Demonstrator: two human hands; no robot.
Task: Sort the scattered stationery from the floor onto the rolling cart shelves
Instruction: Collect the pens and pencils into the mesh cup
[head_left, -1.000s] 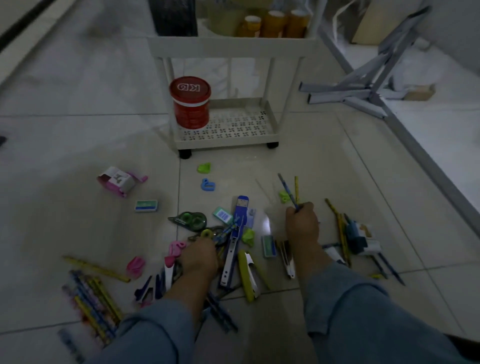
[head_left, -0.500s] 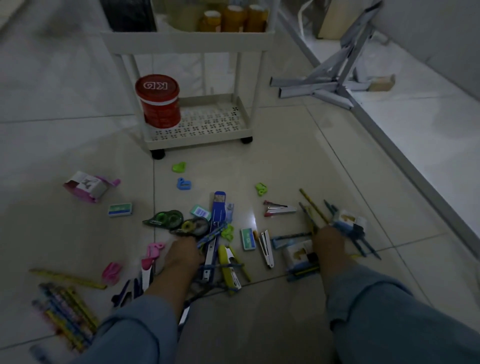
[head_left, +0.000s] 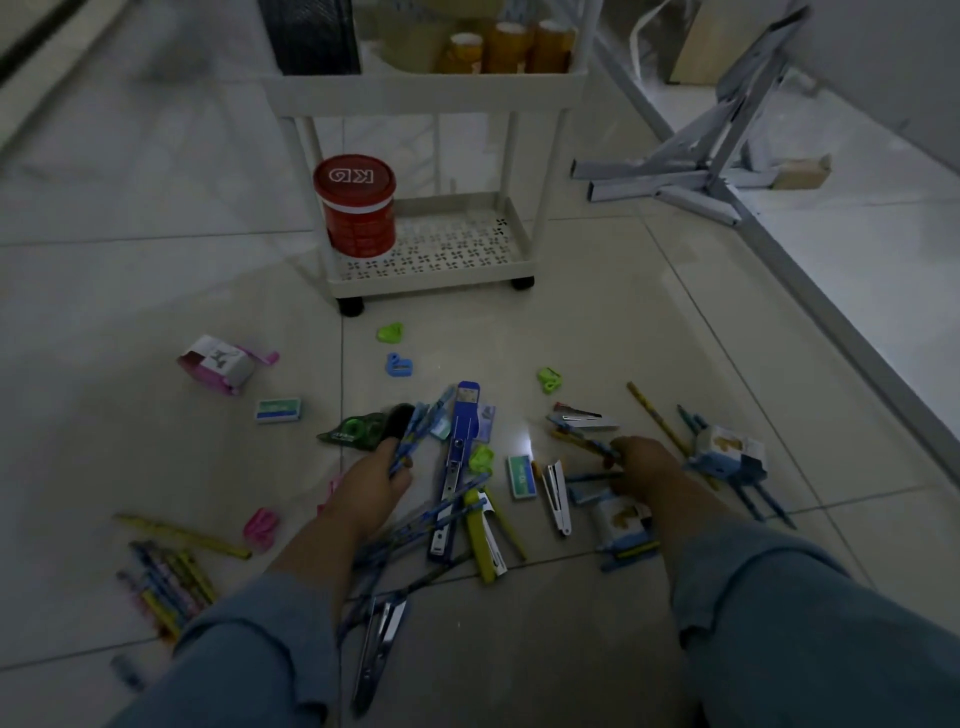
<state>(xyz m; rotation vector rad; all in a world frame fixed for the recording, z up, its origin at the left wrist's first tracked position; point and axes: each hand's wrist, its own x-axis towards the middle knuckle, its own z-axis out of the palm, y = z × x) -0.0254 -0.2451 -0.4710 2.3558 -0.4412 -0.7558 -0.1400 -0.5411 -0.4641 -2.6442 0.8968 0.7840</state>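
- The blue pens (head_left: 415, 434) are now raised off the pile in the left grip (head_left: 371, 480), whose fingers curl round the bundle. Half a second ago that hand lay low on the heap.
- The pencils (head_left: 582, 439) are pinched in the right grip (head_left: 641, 467), which has shifted rightward to a fresh cluster (count unclear in the dim light).
- The remaining stationery (head_left: 460, 447) lies spread on the floor (head_left: 597, 322), short of the rolling cart (head_left: 431, 273).
- The lower shelf (head_left: 467, 249) carries only a red tub (head_left: 356, 208).
- Assessment: gathering is under way, with no transfer to the shelves yet.
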